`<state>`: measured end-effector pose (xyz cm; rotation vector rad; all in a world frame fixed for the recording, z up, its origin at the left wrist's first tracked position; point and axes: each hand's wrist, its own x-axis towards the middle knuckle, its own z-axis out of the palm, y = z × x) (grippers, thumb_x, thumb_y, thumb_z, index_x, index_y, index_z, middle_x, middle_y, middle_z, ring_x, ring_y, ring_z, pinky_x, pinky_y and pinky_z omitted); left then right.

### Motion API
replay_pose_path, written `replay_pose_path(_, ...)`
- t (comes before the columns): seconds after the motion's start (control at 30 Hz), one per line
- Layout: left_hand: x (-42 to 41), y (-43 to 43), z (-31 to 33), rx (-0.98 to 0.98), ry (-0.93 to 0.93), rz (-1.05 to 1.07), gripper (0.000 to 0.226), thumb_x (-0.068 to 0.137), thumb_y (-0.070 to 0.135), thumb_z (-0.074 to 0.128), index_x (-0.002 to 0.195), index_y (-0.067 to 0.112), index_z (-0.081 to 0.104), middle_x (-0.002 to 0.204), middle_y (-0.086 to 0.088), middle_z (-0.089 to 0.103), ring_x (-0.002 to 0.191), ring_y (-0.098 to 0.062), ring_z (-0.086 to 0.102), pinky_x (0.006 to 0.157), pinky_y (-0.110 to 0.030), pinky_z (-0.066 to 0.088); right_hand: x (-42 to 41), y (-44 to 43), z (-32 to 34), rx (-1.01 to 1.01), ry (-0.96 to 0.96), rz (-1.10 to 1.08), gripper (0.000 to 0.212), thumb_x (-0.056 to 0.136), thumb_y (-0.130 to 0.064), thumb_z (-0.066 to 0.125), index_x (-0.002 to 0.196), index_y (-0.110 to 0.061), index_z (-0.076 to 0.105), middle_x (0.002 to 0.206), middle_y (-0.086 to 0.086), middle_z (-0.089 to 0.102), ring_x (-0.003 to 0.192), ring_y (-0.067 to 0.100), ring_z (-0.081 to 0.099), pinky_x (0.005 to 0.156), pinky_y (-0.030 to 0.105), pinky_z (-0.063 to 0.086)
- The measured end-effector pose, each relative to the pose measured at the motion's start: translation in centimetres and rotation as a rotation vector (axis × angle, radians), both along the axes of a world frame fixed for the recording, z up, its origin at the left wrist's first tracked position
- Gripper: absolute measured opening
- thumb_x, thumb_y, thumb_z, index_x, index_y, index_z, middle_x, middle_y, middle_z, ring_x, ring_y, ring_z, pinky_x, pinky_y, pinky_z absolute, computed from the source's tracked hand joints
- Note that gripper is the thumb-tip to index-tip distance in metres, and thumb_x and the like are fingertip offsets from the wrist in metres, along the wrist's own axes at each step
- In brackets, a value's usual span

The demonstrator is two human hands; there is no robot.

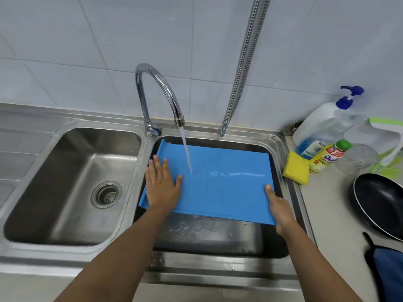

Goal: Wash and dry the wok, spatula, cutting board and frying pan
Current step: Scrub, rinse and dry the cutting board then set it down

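Observation:
A blue cutting board [222, 182] lies across the right sink basin [218, 243], over a dark wok [218, 234] that shows beneath it. Water runs from the curved tap [161, 92] onto the board. My left hand [161, 184] lies flat on the board's left part, fingers straight. My right hand [281, 210] grips the board's right near corner, thumb on top. A black frying pan [379, 203] sits on the counter at the right. No spatula is in view.
The left basin [72, 184] with its drain is to the left. On the right counter stand a yellow sponge [296, 167], soap bottles [320, 129], a glass [359, 160] and a blue cloth [388, 273]. A metal hose [242, 68] hangs by the wall.

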<state>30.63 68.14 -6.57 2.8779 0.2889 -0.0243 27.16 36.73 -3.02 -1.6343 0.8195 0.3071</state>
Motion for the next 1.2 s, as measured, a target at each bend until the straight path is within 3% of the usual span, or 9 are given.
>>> replay_pose_path(0.07,0.2,0.7,1.2,-0.009,-0.021,0.107,0.070,0.100,0.041,0.038,0.155,0.010,0.007,0.162,-0.017,0.009,0.145,-0.035,0.019,0.119,-0.045,0.015,0.3,0.6,-0.4,0.012,0.011,0.021,0.057,0.087,-0.063,0.054,0.099,-0.008,0.066,0.093,0.010,0.073,0.084,0.027,0.070,0.065,0.033,0.054)
replay_pose_path(0.17,0.6,3.5,3.0,-0.150,0.001,0.309,0.059,0.097,0.019,0.045,0.150,0.007,0.023,0.144,-0.017,0.040,0.125,-0.037,0.045,0.097,-0.049,0.041,0.6,1.3,-1.2,0.012,0.022,0.067,0.058,0.085,-0.064,0.055,0.098,-0.009,0.067,0.093,0.010,0.074,0.086,0.027,0.071,0.074,0.038,0.057)
replay_pose_path(0.27,0.7,7.6,4.0,-0.358,0.045,0.437,0.040,0.092,0.005,0.043,0.131,0.005,0.053,0.129,-0.020,0.057,0.117,-0.039,0.054,0.092,-0.044,0.044,0.5,1.9,-1.9,0.022,0.038,0.107,0.060,0.084,-0.065,0.056,0.098,-0.008,0.068,0.093,0.010,0.074,0.086,0.028,0.071,0.080,0.041,0.057)
replay_pose_path(0.37,0.8,9.9,5.8,-0.447,-0.097,0.538,0.040,0.090,0.002,0.042,0.123,0.010,0.062,0.125,-0.015,0.062,0.113,-0.035,0.057,0.088,-0.036,0.043,0.8,3.6,-2.3,0.051,0.048,0.139,0.058,0.085,-0.064,0.057,0.098,-0.008,0.067,0.093,0.010,0.073,0.086,0.028,0.070,0.077,0.040,0.056)
replay_pose_path(0.53,0.0,11.3,5.5,-0.435,0.048,0.559,0.036,0.093,0.024,0.052,0.120,0.002,0.057,0.122,-0.020,0.060,0.112,-0.038,0.057,0.090,-0.041,0.045,0.9,6.8,-3.5,0.104,0.100,0.171,0.060,0.082,-0.068,0.057,0.100,-0.012,0.066,0.094,0.009,0.074,0.088,0.029,0.071,0.082,0.043,0.057)
replay_pose_path(0.67,-1.6,13.2,2.7,-0.408,0.189,0.562,0.039,0.089,0.035,0.054,0.116,0.007,0.057,0.114,-0.015,0.064,0.101,-0.035,0.061,0.090,-0.046,0.051,1.0,7.9,-3.9,0.066,0.095,0.204,0.058,0.087,-0.066,0.051,0.099,-0.011,0.063,0.094,0.009,0.071,0.086,0.026,0.068,0.068,0.035,0.054)
replay_pose_path(0.83,-2.1,13.0,3.5,-0.447,0.149,0.565,0.037,0.091,0.034,0.058,0.121,0.012,0.057,0.110,-0.009,0.065,0.096,-0.031,0.062,0.086,-0.042,0.051,1.3,8.0,-4.1,0.058,0.114,0.206,0.061,0.087,-0.068,0.050,0.101,-0.010,0.062,0.097,0.009,0.071,0.087,0.026,0.068,0.069,0.034,0.053)
replay_pose_path(1.07,-1.3,12.6,3.8,-0.456,0.059,0.571,0.025,0.096,0.030,0.051,0.100,0.009,0.063,0.088,-0.005,0.063,0.078,-0.026,0.057,0.071,-0.038,0.046,1.0,8.1,-4.5,0.019,0.152,0.239,0.058,0.091,-0.064,0.045,0.100,-0.010,0.062,0.096,0.008,0.069,0.088,0.025,0.066,0.069,0.033,0.050)
replay_pose_path(1.2,-0.2,10.8,5.8,-0.429,-0.079,0.505,0.025,0.096,0.024,0.051,0.097,0.005,0.067,0.085,-0.006,0.063,0.076,-0.025,0.057,0.066,-0.033,0.040,0.6,8.1,-6.1,0.050,0.147,0.290,0.042,0.097,-0.053,0.044,0.114,-0.017,0.058,0.111,0.003,0.065,0.099,0.023,0.062,0.087,0.045,0.052)
